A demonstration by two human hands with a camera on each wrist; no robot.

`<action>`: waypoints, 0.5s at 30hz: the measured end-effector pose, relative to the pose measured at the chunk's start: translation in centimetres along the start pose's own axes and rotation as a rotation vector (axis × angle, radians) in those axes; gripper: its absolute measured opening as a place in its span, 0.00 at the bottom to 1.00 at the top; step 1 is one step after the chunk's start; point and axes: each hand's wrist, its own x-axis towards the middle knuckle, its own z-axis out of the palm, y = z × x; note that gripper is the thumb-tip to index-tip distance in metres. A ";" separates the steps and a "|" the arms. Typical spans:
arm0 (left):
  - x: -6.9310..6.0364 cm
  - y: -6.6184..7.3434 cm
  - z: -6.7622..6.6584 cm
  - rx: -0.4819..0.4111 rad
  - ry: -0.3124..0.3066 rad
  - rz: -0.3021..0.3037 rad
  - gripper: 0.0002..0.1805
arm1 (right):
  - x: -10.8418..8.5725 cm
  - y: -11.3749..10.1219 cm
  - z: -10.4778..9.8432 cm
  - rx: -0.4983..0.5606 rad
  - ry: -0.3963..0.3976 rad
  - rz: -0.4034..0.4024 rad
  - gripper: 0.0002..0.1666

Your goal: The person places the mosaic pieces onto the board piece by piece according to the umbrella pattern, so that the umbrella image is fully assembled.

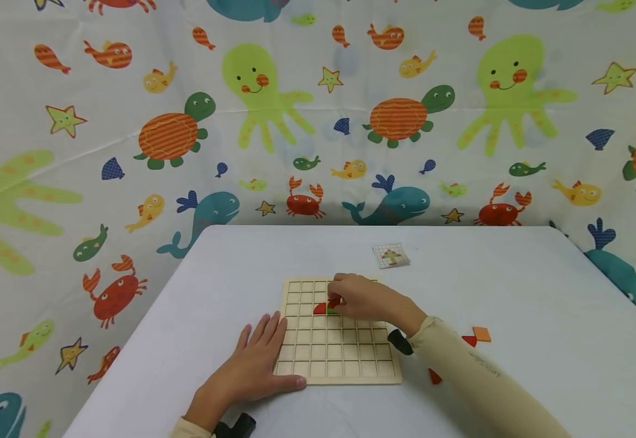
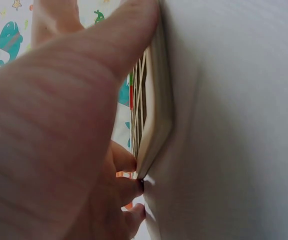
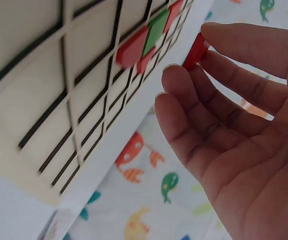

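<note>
One red piece [image 3: 196, 52] in the right hand [image 1: 369, 298], pinched between thumb and fingertips, above the wooden grid board [image 1: 335, 352]. Near those fingertips, a green piece [image 3: 155, 31] and set red pieces [image 3: 132, 47] in the grid. Rests the left hand [image 1: 254, 368] with straight fingers along the board's left edge. Well past the right fingertips, a patterned card [image 1: 391, 256]; to their right, an orange square [image 1: 481, 334].

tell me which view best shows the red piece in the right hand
The right wrist view: the red piece shows clearly, pinched by the right hand. In the head view, that hand hides most or all of it; in the left wrist view, it can't be made out.
</note>
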 end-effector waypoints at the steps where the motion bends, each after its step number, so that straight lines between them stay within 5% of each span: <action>1: 0.0 0.0 -0.1 -0.003 0.000 0.002 0.70 | 0.3 -0.4 0.2 -0.016 -0.008 -0.010 0.06; 8: -0.1 -0.2 -0.4 -0.018 0.003 0.019 0.70 | 2.6 -2.6 1.7 -0.157 -0.019 -0.156 0.06; 15: 0.1 -0.5 -0.5 -0.017 -0.006 0.012 0.69 | 4.2 -3.6 2.6 -0.169 -0.064 -0.145 0.05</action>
